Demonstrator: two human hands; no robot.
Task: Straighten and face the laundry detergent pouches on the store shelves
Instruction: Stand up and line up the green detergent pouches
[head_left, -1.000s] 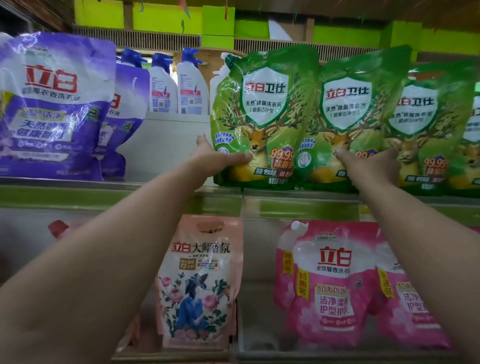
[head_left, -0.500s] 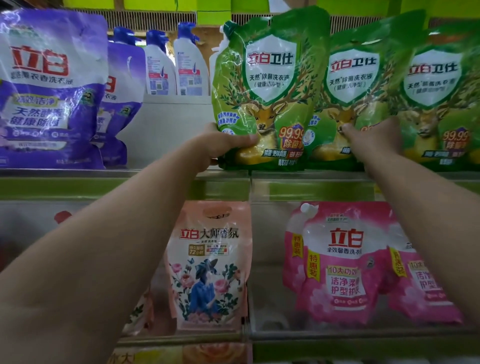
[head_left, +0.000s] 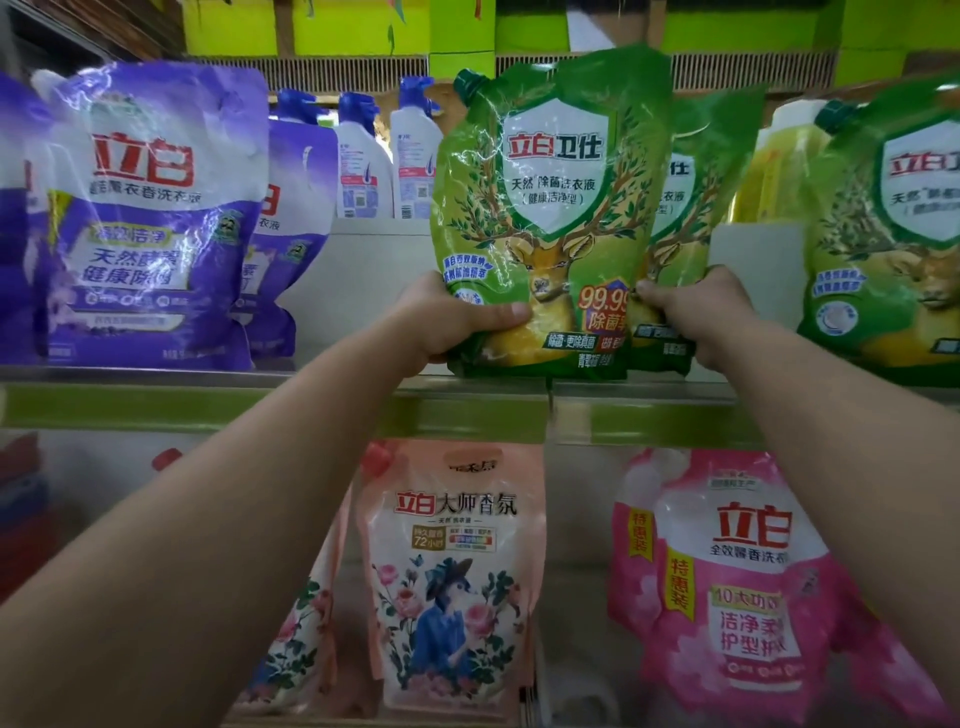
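On the upper store shelf, a green detergent pouch printed with a deer stands upright, label forward. A person's left hand grips its lower left corner, thumb curled across the front. The right hand pinches the lower edge of a second green pouch tucked just behind it. A third green pouch stands further right. Purple pouches stand to the left, with white bottles behind. Below sit a peach floral pouch and a pink pouch.

Front green pouch upright, facing out; second green pouch behind it.
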